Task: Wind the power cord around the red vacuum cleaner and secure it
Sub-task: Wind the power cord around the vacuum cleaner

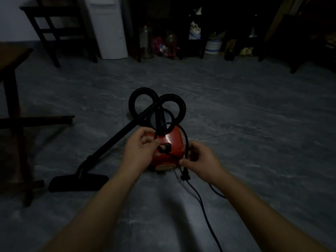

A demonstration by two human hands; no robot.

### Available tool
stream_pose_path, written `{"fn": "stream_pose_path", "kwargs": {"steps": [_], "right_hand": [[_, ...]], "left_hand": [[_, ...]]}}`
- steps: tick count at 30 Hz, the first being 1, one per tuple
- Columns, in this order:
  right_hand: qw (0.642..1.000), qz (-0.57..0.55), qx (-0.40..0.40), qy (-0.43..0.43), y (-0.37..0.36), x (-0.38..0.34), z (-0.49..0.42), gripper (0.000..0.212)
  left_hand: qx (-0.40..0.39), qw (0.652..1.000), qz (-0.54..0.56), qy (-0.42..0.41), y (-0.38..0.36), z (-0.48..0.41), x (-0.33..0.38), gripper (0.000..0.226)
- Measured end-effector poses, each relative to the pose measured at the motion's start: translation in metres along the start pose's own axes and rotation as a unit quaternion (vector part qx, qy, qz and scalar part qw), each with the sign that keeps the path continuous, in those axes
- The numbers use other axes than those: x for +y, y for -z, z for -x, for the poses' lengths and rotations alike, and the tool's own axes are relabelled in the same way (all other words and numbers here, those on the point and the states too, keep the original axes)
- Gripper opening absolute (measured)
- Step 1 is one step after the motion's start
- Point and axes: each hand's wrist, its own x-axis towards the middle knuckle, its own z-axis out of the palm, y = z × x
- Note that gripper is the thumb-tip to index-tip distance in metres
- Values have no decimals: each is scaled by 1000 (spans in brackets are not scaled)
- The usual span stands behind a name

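The red vacuum cleaner [170,148] sits on the grey floor in the middle of the view. Its black hose [145,100] coils in loops behind it. A black wand runs left and down to the floor nozzle [78,182]. The black power cord [183,137] arches over the vacuum's top between my hands. My left hand [140,151] pinches the cord against the vacuum's left side. Over on the right, my right hand [198,160] pinches the cord just above its plug [185,176], which hangs below my fingers. More cord trails along the floor toward the bottom of the view.
A dark wooden table frame [12,113] stands at the left. A wooden chair [54,30] and a white appliance [111,28] are at the back left. Dark shelving with jars and clutter [163,42] lines the back wall. The room is dim.
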Motion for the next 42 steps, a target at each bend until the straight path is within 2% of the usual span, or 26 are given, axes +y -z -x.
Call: {"fn": "stream_pose_path", "kwargs": {"steps": [3,7,10,14,17,20,23,26,31,38,42], "right_hand": [[1000,10,9,9,11,1,-2,30],[999,26,33,22,16,-3,-7,30],[998,-33,56,6,16,-5,-11,21],[996,-76,47,0,12,-10,-14,19],[996,-85,37,-5,5,-10,-13,16],[994,-99,36,-18,0,-10,-11,13],[990,-128,41,-34,-2,-14,-10,11],[984,-172,19,-46,-3,-27,-6,17],[972,-226,-5,-59,-5,-35,-4,23],[990,-138,-13,-4,-10,-31,-9,22],[996,-81,-12,23,-11,-23,-9,27]], "left_hand": [[-9,998,-52,-27,-4,-2,-2,20],[-7,987,-135,-87,-6,0,-9,43],[-3,972,-184,-146,-8,6,-11,52],[-27,919,-307,-245,-6,11,-16,45],[-25,891,-362,-273,-5,18,-14,39],[-12,852,-420,-313,-4,20,-12,49],[-56,815,-460,-348,-4,21,-20,66],[-71,832,-450,-317,-3,24,-25,77],[-57,834,-442,-325,2,20,-27,65],[-20,837,-423,-347,11,9,-28,34],[-10,865,-414,-284,14,6,-27,26]]}}
